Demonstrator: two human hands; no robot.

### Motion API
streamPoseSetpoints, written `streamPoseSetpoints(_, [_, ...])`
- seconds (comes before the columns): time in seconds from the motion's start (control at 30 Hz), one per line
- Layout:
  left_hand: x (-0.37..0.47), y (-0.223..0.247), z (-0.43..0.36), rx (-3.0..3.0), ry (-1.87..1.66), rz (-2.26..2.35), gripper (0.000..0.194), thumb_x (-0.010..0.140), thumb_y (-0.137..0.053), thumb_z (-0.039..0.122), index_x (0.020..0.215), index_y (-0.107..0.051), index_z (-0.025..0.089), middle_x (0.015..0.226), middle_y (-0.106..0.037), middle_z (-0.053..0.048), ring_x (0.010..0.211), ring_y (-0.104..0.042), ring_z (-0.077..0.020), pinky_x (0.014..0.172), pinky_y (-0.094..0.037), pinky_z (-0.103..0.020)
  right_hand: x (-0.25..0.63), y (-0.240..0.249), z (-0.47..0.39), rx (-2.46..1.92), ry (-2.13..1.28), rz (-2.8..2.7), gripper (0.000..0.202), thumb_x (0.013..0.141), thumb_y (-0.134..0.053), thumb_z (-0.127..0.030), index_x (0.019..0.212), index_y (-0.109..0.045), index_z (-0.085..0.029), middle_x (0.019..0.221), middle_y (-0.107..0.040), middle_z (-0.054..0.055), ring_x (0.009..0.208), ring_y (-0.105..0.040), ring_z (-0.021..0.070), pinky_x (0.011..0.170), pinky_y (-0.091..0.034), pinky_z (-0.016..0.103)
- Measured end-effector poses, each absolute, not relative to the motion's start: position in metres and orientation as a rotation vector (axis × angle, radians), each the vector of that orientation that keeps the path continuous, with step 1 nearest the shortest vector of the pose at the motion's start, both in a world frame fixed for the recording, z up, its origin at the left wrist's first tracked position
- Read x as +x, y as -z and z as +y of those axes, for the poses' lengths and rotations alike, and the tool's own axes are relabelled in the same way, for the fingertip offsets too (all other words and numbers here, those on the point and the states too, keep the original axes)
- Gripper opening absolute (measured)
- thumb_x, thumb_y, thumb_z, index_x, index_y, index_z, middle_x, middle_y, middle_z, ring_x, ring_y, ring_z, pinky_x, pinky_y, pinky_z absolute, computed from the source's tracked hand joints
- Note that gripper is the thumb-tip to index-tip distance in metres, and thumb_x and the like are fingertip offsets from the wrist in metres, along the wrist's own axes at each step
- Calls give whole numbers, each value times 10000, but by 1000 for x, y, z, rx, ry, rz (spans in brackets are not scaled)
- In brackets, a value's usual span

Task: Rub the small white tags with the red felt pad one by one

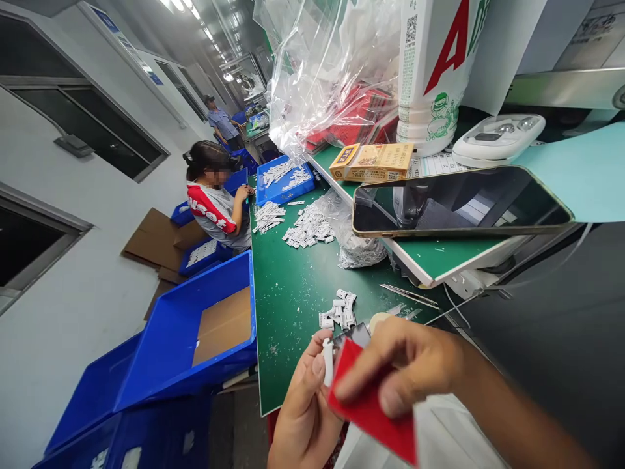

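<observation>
Near the bottom centre, my left hand is closed on a small white plastic piece, which stands upright between thumb and fingers. My right hand pinches a flat red sheet, slightly blurred, just right of the white piece. The red sheet overlaps part of my left hand. Beyond my hands, a small pile of white pieces lies on the green table. A dark object shows behind my fingers, partly hidden.
Blue bins stand left of the table. A craft knife lies at the right. A raised shelf holds a phone, an orange box and a bottle. Another person sits farther back by more white parts.
</observation>
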State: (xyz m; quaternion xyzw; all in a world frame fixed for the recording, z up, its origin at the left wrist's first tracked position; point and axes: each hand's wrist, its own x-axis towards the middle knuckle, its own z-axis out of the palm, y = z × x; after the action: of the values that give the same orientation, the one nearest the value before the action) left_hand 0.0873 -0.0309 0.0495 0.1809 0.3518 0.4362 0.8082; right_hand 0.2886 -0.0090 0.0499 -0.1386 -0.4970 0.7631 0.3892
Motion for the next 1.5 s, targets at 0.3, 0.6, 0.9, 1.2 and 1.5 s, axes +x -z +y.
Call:
streamPoseSetpoints(0.3, [91,-49,-24,252,-906,705,256,724,-908,255,925,-761,194,712,-668,24,586,-588,-54,563,-495,-143,278,-56,-6,-826,-1402,-1182,347,938,-712,-354,1275,-746,-280,1253,-777,59,1139,-722,252,984,-568,358])
streamPoseSetpoints(0.6, [92,-46,-18,190,-889,740,291,675,-940,244,900,-764,189,633,-608,52,549,-549,-45,535,-452,-142,272,-50,-3,-796,-1407,-1024,367,928,-718,-361,1279,-743,-258,1258,-771,61,1099,-736,225,922,-584,301])
streamPoseSetpoints(0.9, [93,-39,-15,131,-817,731,250,718,-914,271,858,-730,177,586,-527,77,476,-463,-23,483,-405,-145,274,-35,-2,-755,-1463,-1279,434,920,-697,-480,1233,-773,-190,1176,-801,94,1095,-748,259,933,-582,299])
streamPoseSetpoints(1.2, [140,-59,132,727,-1196,872,165,898,-730,236,1050,-674,206,826,-675,23,668,-620,-24,642,-488,-109,295,4,-21,-1349,-998,-976,324,945,-635,-429,1163,-776,-235,1203,-788,100,1097,-726,294,1008,-548,448])
streamPoseSetpoints(1.5, [141,-32,220,1452,-1136,1177,408,977,-619,387,1323,-580,175,1205,-687,-100,999,-696,-222,867,-591,-436,316,32,-49,-1414,-1039,-716,371,880,-712,-522,1123,-803,-256,1100,-799,80,888,-719,252,751,-590,344])
